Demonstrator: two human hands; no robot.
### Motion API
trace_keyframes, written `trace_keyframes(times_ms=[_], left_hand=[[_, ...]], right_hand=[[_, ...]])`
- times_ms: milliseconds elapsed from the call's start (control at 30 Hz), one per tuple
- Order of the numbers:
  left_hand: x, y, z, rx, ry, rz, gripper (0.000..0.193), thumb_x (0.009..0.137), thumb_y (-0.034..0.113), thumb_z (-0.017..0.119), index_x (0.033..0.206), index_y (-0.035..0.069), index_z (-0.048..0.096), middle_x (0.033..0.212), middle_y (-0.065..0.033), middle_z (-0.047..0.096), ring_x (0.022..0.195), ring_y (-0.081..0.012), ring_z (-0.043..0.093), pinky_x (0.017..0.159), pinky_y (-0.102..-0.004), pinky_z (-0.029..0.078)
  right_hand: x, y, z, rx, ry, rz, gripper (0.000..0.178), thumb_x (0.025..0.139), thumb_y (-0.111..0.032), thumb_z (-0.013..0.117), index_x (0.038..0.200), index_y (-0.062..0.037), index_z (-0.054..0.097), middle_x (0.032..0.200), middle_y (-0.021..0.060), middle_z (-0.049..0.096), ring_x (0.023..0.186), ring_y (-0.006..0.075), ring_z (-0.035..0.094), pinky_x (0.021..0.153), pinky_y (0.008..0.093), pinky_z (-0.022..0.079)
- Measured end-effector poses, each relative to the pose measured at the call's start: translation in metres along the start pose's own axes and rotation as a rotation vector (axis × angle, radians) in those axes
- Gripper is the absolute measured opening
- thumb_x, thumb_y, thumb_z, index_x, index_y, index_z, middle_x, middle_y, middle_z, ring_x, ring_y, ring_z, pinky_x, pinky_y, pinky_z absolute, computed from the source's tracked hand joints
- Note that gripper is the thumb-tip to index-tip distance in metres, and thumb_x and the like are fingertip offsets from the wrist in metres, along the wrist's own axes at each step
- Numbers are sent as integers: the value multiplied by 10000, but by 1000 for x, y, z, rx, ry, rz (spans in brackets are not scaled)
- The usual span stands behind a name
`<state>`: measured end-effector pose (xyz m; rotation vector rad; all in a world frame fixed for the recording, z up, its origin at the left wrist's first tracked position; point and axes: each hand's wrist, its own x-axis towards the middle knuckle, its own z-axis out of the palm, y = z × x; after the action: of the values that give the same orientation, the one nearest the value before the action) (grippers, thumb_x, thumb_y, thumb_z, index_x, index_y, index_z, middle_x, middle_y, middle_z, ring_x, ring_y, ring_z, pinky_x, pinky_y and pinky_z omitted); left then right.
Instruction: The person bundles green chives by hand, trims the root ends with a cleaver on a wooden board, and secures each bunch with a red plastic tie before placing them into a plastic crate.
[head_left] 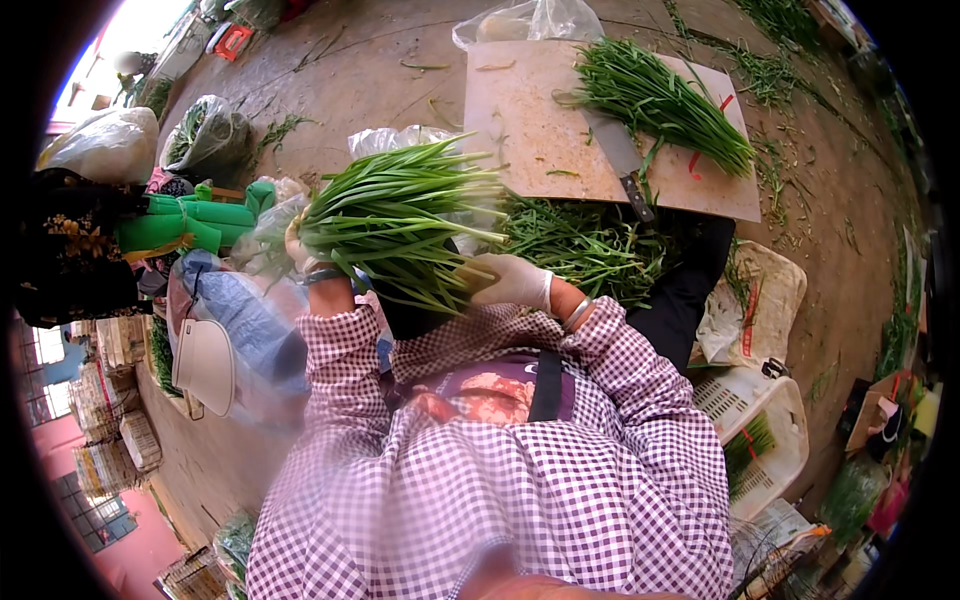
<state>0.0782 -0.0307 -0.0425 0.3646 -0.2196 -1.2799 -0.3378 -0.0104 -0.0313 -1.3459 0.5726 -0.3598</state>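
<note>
Left hand (298,250) grasps the garlic-chive bunch (400,215) — best snug, never crushing; right hand (513,281) meets its lower edge — how tightly, I cannot tell.

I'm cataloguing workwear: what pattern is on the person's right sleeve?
The right sleeve has small dark purple and white checks, best seen in the head view.

A thick, loose bunch of slender green leaves (395,215) is held sideways, left of centre, paler ends fanning rightward.
</note>
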Motion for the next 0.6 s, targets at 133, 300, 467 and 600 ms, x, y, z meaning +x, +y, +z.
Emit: trace_keyframes(times_ms=[133,300,467,600], left_hand=[[5,-4,1,120,227,73,336,878,301,391,917,51,613,989,-158,676,954,-330,625,914,-510,478],[4,-3,9,95,364,118,357,871,305,387,931,30,608,981,-183,670,932,-354,623,901,-530,482],[2,-10,20,133,476,173,388,878,316,383,949,8,609,1002,-200,668,950,-374,620,899,-541,485],[0,-15,25,163,502,166,421,888,322,368,986,-4,615,1045,-219,662,988,-390,611,921,-552,472]], right_hand=[[2,0,3,-112,53,74,401,800,-120,759,1172,-28,642,1054,115,707,940,175,646,865,309,511],[-17,-8,-26,-447,142,199,225,789,-152,752,995,-65,726,908,101,727,808,192,679,772,314,540],[-38,18,-50,-502,391,353,199,780,-117,757,971,-66,741,855,72,716,761,151,668,728,297,545],[-37,-33,0,-581,463,-250,269,786,-80,726,1051,-129,731,882,73,689,743,204,670,693,299,544]])
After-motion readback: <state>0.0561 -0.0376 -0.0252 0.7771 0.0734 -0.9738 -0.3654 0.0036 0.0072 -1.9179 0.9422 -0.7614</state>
